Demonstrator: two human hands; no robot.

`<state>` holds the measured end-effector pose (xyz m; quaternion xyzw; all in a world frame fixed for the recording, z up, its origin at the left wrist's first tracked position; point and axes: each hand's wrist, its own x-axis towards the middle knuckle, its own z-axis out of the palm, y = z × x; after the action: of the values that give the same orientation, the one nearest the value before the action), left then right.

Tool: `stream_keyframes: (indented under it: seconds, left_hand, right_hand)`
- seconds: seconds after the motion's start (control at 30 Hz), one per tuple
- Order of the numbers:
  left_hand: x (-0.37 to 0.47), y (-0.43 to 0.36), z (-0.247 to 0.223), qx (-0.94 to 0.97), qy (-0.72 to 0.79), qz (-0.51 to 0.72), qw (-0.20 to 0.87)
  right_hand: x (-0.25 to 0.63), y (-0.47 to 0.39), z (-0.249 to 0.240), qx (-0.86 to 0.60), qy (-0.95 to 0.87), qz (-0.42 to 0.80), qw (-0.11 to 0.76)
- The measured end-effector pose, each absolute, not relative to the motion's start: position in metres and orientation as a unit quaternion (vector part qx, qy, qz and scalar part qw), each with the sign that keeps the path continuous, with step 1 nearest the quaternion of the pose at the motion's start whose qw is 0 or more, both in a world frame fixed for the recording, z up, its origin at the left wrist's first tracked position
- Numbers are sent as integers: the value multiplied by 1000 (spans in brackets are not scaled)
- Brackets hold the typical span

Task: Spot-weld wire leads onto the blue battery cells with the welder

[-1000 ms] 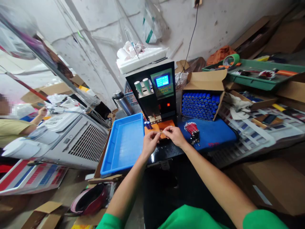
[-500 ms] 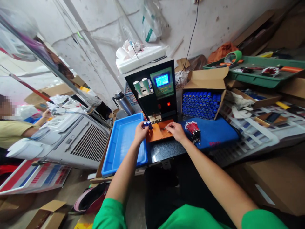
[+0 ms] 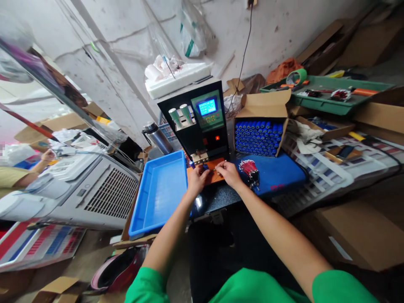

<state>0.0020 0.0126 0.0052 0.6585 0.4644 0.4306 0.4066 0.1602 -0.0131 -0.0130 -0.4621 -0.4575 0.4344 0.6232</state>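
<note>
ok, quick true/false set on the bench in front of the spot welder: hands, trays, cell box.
1. Both hands, left hand and right hand, are at the orange pad below the welder. True.
2. The blue tray is full of cells. False: it looks bare.
3. The cardboard box holds blue cells. True.
4. The red wire bundle lies left of the left hand. False: it lies right of the right hand, on the blue mat.
5. The welder's screen is dark. False: it glows blue.
</note>
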Motion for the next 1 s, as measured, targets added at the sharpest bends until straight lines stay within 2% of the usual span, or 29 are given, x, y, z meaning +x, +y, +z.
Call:
stream_keyframes:
  seconds: [0.57,1.0]
  left_hand:
    - [-1,12,-17,679,437,457,372]
    - [0,13,-20,677,453,461,351]
  right_hand:
    - [143,15,-14,-452,-463,435,626]
    - [138,14,-5,-531,-520,366,560]
